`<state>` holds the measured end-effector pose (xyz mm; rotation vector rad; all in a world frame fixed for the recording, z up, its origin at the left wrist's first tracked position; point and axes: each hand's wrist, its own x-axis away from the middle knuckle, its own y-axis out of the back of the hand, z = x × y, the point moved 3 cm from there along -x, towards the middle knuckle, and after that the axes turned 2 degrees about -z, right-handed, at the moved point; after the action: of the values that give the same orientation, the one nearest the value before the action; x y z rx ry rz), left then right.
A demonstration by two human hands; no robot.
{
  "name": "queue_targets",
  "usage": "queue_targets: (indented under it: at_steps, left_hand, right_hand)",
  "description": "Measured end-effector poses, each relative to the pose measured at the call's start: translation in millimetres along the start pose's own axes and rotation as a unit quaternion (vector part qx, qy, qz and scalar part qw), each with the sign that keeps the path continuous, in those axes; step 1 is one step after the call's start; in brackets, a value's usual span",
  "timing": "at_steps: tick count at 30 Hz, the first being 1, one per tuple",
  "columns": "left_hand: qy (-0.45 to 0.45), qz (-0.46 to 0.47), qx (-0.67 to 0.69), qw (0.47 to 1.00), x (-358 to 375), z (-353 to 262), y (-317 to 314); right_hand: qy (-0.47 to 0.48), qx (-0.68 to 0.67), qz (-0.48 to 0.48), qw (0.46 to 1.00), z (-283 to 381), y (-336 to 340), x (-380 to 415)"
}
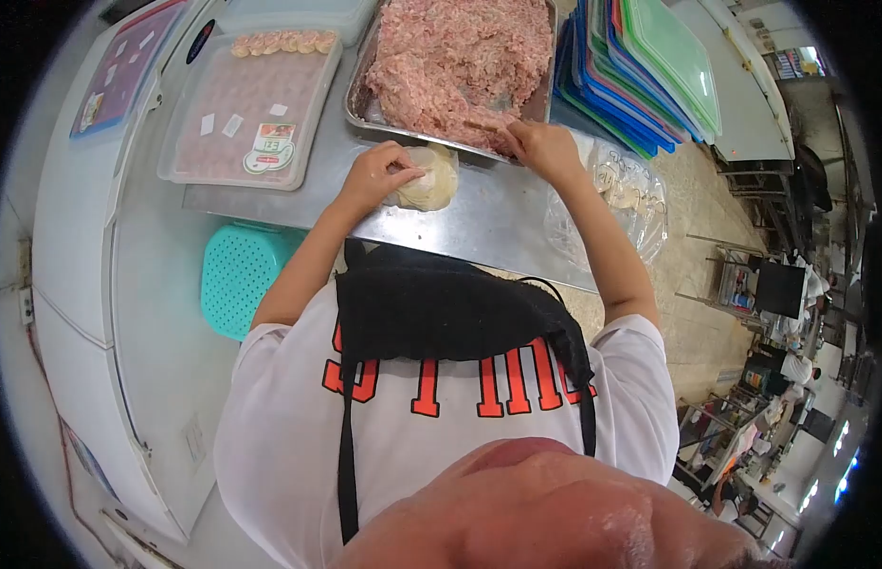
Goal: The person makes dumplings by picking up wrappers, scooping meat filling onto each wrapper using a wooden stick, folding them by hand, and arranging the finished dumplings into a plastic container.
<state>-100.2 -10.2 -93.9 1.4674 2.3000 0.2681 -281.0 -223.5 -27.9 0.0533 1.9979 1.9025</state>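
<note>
At the far left a flat purple sheet with small white labels [118, 66] lies on a white, smooth-topped cabinet [71, 209]. Next to it sits one shallow rectangular tray of clear plastic [251, 114], its base moulded into rows of round hollows that look pink through the plastic; a single row of pale, pleated dumplings [284, 42] fills its far edge, too small to count surely, and a red-and-green label and three white paper scraps lie on it. Below the tray a turquoise plastic basket [237, 275], perforated with fine holes, shows under the edge of the brushed steel worktop [498, 223]. The person's left hand [379, 175] rests on the worktop with fingers curled onto a small stack of thin, round, cream-coloured dough wrappers [431, 180], pinching at the top one. Just beyond stands one rectangular metal pan [363, 106], heaped with coarse, wet pink minced meat [460, 52]. The right hand [545, 147] is closed around a thin wooden stick [483, 126] whose tip lies in the mince at the pan's near edge. The two hands are apart, the wrappers between them. Right of the arm a crumpled clear plastic bag [630, 190] holds more pale wrappers. Behind it leans a stack of thin plastic lids [640, 76], blue beneath and green on top, too many to count.
</note>
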Motion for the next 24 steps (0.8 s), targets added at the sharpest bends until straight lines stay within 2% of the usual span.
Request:
queue_targets:
  at_steps: [6,8,9,10,11,12,14,15,16,17,18,20,22,24]
  left_hand:
    - [-0.015,-0.038,0.046,0.998,-3,-5,5]
    - [0.101,-0.052,0.120,0.986,-4,-9,8]
    - [0.101,-0.052,0.120,0.986,-7,-14,12]
    - [-0.012,-0.040,0.017,0.999,-11,-24,15]
    - [-0.125,-0.028,-0.085,0.988,-12,-33,14]
    - [-0.124,-0.027,-0.084,0.988,-13,-29,10]
    - [-0.222,0.023,-0.140,0.965,-9,-20,-6]
    - [-0.222,0.023,-0.140,0.965,-6,-10,-10]
    - [-0.149,0.038,-0.117,0.981,-5,4,-15]
    - [-0.075,0.053,-0.094,0.991,-5,13,-17]
    - [-0.077,0.052,-0.094,0.991,-8,8,-12]
    - [0.157,0.023,0.026,0.987,-8,11,2]
    - [0.148,0.008,0.037,0.988,-4,4,11]
    - [0.138,-0.007,0.049,0.989,-3,3,15]
  right_hand:
    - [-0.015,-0.034,0.033,0.999,21,-5,3]
    - [-0.017,-0.039,0.031,0.999,19,5,-1]
    - [0.009,-0.024,0.009,1.000,19,20,-7]
    - [0.034,-0.009,-0.012,0.999,20,30,-11]
    - [0.033,-0.009,-0.011,0.999,20,31,-15]
    - [0.031,0.001,-0.015,0.999,20,32,-19]
    - [0.028,0.011,-0.019,0.999,22,24,-15]
    - [-0.004,-0.005,0.061,0.998,21,8,-7]
    - [-0.036,-0.021,0.140,0.989,17,-5,1]
    - [-0.037,-0.020,0.139,0.989,16,1,3]
    - [-0.055,-0.011,0.170,0.984,12,11,6]
    - [-0.070,-0.004,0.206,0.976,9,35,8]
    - [-0.046,0.065,0.213,0.974,9,66,-1]
    - [-0.042,0.067,0.184,0.980,13,87,-12]
